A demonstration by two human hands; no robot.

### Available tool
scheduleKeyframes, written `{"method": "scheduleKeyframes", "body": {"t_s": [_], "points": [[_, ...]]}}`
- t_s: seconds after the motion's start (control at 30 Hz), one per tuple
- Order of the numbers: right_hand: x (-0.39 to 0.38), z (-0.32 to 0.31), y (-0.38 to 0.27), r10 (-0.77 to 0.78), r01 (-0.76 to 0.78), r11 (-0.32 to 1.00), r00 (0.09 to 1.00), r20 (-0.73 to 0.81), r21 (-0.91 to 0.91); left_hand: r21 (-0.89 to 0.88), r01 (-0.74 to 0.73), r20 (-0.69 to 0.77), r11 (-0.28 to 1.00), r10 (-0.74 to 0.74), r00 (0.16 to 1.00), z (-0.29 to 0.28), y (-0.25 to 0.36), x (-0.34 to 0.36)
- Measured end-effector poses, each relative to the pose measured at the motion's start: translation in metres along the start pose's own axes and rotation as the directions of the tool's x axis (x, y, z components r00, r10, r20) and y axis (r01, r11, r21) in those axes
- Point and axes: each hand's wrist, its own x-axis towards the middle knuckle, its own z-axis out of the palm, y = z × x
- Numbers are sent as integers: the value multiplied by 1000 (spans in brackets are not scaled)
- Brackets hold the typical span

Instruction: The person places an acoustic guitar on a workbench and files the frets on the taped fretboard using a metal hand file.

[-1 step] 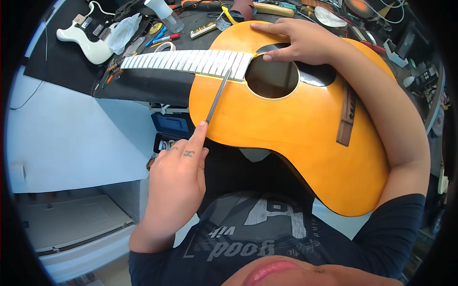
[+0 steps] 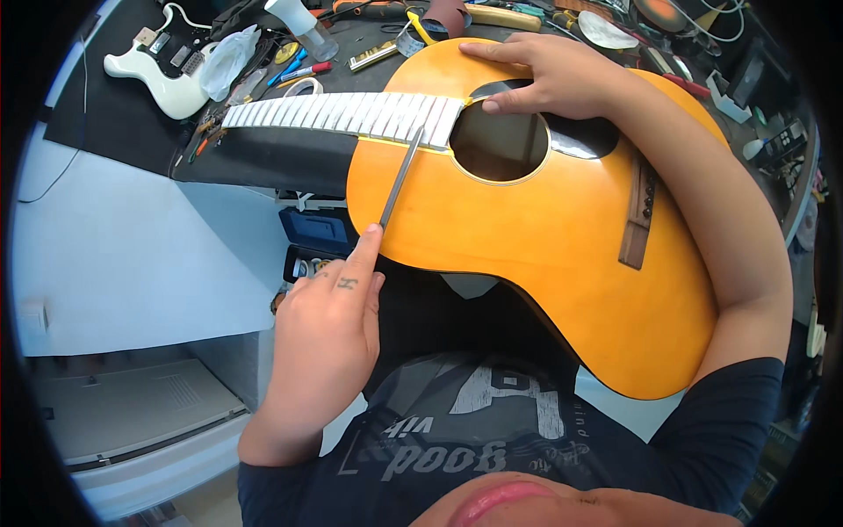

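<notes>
An acoustic guitar with an orange-yellow top (image 2: 509,228) lies across my lap, its neck pointing left. White strips cover its fretboard (image 2: 342,114), with the metal frets showing as lines between them. My left hand (image 2: 329,325) is closed round a slim grey metal file (image 2: 400,180), index finger stretched along it. The file's tip rests at the frets near the soundhole (image 2: 500,145); its handle end is hidden in the hand. Fingers spread, my right hand (image 2: 562,79) lies on the guitar top beside the soundhole, with the forearm across the body near the bridge (image 2: 637,220).
Behind the guitar, a cluttered dark bench holds a white electric guitar body (image 2: 167,66), a plastic bag (image 2: 230,63), markers (image 2: 303,72), a tape roll (image 2: 305,86) and a clear bottle (image 2: 303,26). An opened blue case (image 2: 314,230) stands below the neck.
</notes>
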Motion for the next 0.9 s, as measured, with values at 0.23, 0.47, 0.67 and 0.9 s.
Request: {"method": "scheduleKeyframes", "body": {"t_s": [0.23,0.47,0.67,0.9], "points": [[5,13,11,-66,61,997,993,-97,-50,22,80,9,997,-81,997,-1,7,56],[3,-1,-8,34,-34,999,999,-19,-7,-107,109,34,988,-106,994,-10,2,16],[6,8,1,-19,18,1000,997,-79,-20,25,3,-35,1000,-3,999,-8,8,63],[8,7,-7,24,-25,998,1000,-17,-59,-143,151,84,978,-140,987,-9,2,14]]}}
